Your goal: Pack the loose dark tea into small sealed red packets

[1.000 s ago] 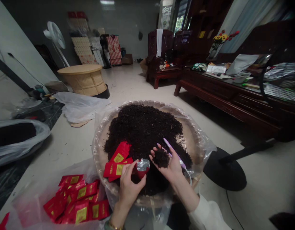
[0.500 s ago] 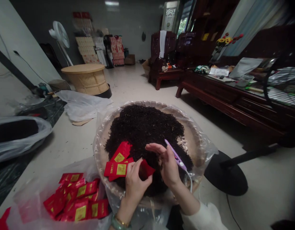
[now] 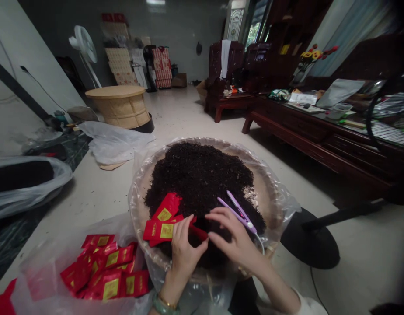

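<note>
My left hand pinches a red foil pouch, its mouth gaping, over a heap of dark loose tea leaves. At the pouch's right edge, my right hand has its fingers apart; its thumb tip is at the rim, and whether it touches cannot be told. The tea lies in a round, plastic-lined woven tray. Beside my left hand, several flat red pouches with yellow labels rest on the tea. A purple corded tool like a small hair straightener lies with its jaws apart beyond my right hand.
Several plump red packets sit in a clear plastic bag at lower left. Farther left is a plastic bag of dark contents. A black round stand base stands right of the tray. Behind are a woven drum and a dark wooden table.
My right hand has turned from a cupped, raised pose and lowered to the pouch's edge. My left hand keeps its grip. More of the purple tool now shows.
</note>
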